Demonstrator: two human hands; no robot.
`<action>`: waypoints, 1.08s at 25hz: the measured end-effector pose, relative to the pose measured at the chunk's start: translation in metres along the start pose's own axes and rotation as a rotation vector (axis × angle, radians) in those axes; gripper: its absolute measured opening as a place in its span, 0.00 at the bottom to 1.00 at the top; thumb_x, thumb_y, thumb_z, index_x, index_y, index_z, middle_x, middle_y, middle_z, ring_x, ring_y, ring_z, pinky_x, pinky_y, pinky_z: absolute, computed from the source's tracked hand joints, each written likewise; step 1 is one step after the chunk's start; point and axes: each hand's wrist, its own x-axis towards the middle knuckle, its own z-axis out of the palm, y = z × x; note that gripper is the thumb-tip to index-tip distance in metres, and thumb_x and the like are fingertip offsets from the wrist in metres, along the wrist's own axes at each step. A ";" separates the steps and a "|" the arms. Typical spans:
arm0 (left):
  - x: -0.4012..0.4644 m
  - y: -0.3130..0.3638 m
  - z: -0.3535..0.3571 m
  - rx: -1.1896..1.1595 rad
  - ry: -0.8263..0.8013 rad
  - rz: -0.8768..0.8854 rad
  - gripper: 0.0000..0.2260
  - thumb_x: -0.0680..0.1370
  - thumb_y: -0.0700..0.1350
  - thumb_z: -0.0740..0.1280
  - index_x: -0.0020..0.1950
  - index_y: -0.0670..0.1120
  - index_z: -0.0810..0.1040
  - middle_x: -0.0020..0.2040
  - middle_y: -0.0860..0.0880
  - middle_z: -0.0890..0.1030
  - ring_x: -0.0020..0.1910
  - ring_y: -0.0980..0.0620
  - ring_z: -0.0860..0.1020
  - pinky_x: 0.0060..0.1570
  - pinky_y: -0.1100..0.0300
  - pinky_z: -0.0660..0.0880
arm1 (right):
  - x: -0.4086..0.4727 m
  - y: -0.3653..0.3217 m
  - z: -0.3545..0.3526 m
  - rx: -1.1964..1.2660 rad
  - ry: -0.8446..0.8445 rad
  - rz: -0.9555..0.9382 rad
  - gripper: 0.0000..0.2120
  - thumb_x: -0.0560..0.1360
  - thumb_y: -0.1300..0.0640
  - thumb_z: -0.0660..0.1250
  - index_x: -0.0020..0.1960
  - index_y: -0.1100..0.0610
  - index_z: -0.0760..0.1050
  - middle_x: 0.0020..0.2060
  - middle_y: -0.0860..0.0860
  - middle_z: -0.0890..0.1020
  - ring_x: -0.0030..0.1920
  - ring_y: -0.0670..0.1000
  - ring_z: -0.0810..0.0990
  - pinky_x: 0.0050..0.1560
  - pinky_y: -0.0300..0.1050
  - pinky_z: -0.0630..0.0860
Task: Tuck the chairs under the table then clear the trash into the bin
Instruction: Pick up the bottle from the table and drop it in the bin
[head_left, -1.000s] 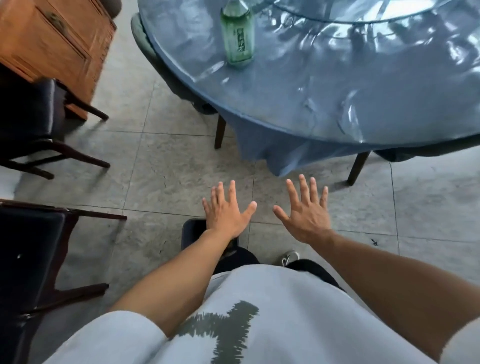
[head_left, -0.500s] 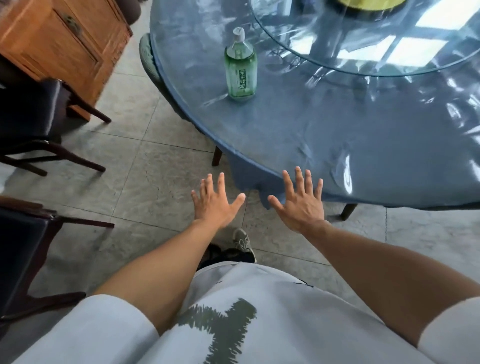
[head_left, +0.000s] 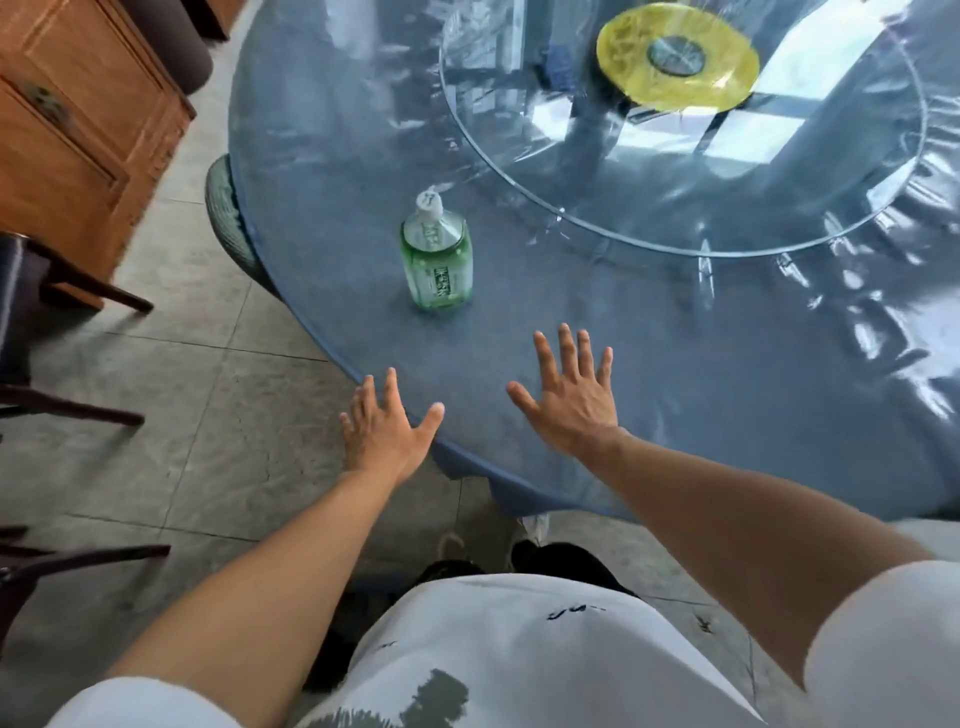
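A green plastic bottle (head_left: 437, 254) with a white cap stands upright near the left edge of the round blue table (head_left: 332, 208). My left hand (head_left: 387, 428) hovers over the table's rim, fingers spread, holding nothing. Over the tabletop below the bottle, my right hand (head_left: 571, 397) is spread flat and empty too. A grey-green chair (head_left: 228, 218) is tucked under the table's left side, only its back showing. Dark chairs (head_left: 31, 364) stand out on the floor at the far left.
A glass turntable (head_left: 519, 171) with a yellow disc (head_left: 727, 73) under its centre sits on the table. A wooden cabinet (head_left: 78, 130) stands at the upper left. Grey floor tiles lie between the table and the dark chairs. No bin is in view.
I have stepped closer to the table and my view has risen. Both open hands moved forward from over the floor to over the table edge, nearer the bottle.
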 end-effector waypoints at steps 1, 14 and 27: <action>0.011 0.007 -0.004 -0.005 0.015 -0.013 0.42 0.78 0.71 0.55 0.84 0.50 0.46 0.84 0.42 0.48 0.82 0.43 0.48 0.79 0.39 0.47 | 0.016 0.001 -0.005 0.016 0.004 -0.018 0.40 0.79 0.28 0.45 0.83 0.47 0.40 0.83 0.54 0.39 0.82 0.58 0.35 0.79 0.65 0.34; 0.118 0.049 -0.079 -0.240 0.102 0.053 0.53 0.70 0.66 0.74 0.83 0.49 0.46 0.83 0.43 0.52 0.82 0.45 0.50 0.80 0.47 0.51 | 0.161 -0.039 -0.068 0.220 -0.015 -0.231 0.52 0.74 0.36 0.69 0.83 0.52 0.41 0.83 0.55 0.48 0.83 0.57 0.45 0.81 0.61 0.44; 0.159 0.055 -0.083 -0.533 0.042 0.310 0.35 0.73 0.51 0.76 0.76 0.52 0.64 0.71 0.51 0.75 0.68 0.48 0.75 0.59 0.57 0.71 | 0.158 -0.091 -0.071 0.528 -0.120 -0.114 0.51 0.75 0.48 0.72 0.83 0.54 0.40 0.80 0.54 0.62 0.78 0.55 0.65 0.73 0.49 0.66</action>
